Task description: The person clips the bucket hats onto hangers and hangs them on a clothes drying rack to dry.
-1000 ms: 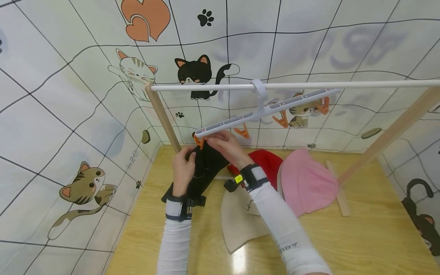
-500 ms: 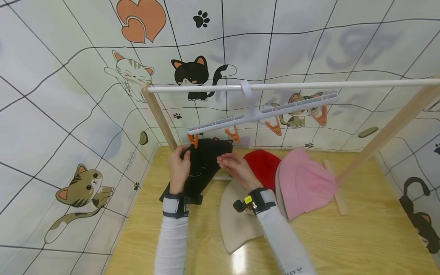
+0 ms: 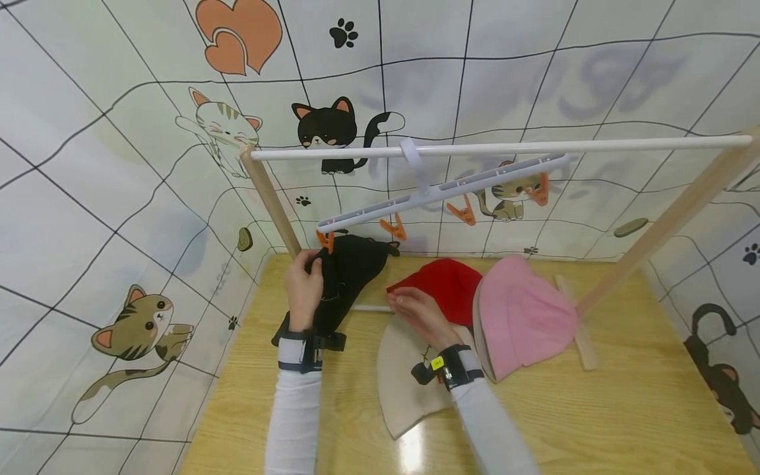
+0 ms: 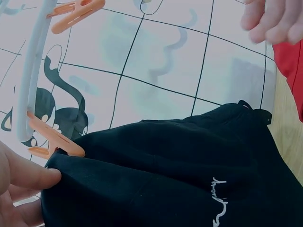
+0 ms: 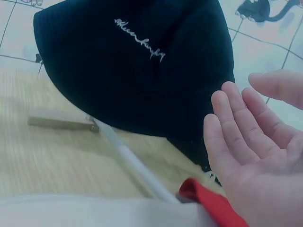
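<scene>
A black bucket hat (image 3: 355,267) with white script hangs from an orange clip (image 4: 57,138) at the left end of a pale hanger (image 3: 439,192). My left hand (image 3: 304,285) pinches the hat's edge just beside that clip, thumb on the near side. The clip's jaws sit on the fabric in the left wrist view. My right hand (image 3: 423,316) is apart from the black hat, its fingers loosely extended and holding nothing, as the right wrist view confirms. It is over a red hat (image 3: 454,290) and a beige hat (image 3: 404,376).
The hanger hooks over a white rod (image 3: 534,148) between wooden posts (image 3: 270,198). Several other orange clips (image 3: 462,211) dangle from it. A pink hat (image 3: 528,316) lies right of the red one on the wooden table (image 3: 629,409). A cat-printed sheet covers the wall behind.
My right hand has left the clip and moved right and down, away from the black hat. The left hand keeps its pinch beside the clip. The hanger has swung slightly.
</scene>
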{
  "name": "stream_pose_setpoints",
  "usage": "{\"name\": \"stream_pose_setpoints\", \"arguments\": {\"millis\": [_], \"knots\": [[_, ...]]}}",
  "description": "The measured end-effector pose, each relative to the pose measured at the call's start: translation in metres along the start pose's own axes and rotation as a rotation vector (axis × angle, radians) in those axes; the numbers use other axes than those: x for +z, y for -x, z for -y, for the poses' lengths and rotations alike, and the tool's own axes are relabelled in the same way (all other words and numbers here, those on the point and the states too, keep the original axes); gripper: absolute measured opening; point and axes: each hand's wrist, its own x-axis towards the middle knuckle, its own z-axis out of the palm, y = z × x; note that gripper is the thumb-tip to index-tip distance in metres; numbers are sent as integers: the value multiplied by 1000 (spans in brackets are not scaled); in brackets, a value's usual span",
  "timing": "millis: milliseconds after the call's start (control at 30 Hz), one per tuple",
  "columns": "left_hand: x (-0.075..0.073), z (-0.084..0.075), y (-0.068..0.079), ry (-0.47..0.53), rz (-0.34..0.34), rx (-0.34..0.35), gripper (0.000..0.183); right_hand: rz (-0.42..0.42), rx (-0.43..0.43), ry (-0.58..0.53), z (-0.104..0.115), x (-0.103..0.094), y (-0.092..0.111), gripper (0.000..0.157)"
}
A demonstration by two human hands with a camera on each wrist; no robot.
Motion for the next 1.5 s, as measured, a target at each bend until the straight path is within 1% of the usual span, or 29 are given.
{"name": "stream_pose_setpoints", "arguments": {"millis": [200, 433, 600, 733, 800, 967, 1100, 1233, 1333, 1433, 1500], "knots": [[0, 5, 0, -10, -11, -10, 13, -64, 47, -33, -13, -13, 10, 32], [1, 10, 0, -9, -13, -14, 13, -133, 83, -130, -24, -34, 26, 41], [1, 12, -1, -12, -33, -3, 12, -157, 92, -169, -29, -43, 38, 36], [2, 13, -1, -21, -37, 15, 11, -158, 74, -218, -32, -50, 43, 28], [2, 14, 0, -28, -38, 19, 11, -155, 64, -241, -33, -53, 45, 27], [3, 15, 2, -36, -48, 30, 12, -172, 57, -257, -32, -57, 52, 31], [3, 16, 4, -23, -51, 46, 12, -199, 80, -263, -31, -60, 60, 28], [4, 18, 6, -14, -56, 42, 13, -195, 76, -265, -30, -63, 66, 28], [4, 19, 7, -39, -62, 30, 13, -183, 47, -262, -30, -65, 71, 27], [4, 18, 8, -71, -58, 31, 13, -181, 21, -235, -30, -66, 76, 26], [5, 18, 9, -78, -49, 33, 13, -173, 3, -212, -30, -69, 80, 29]]}}
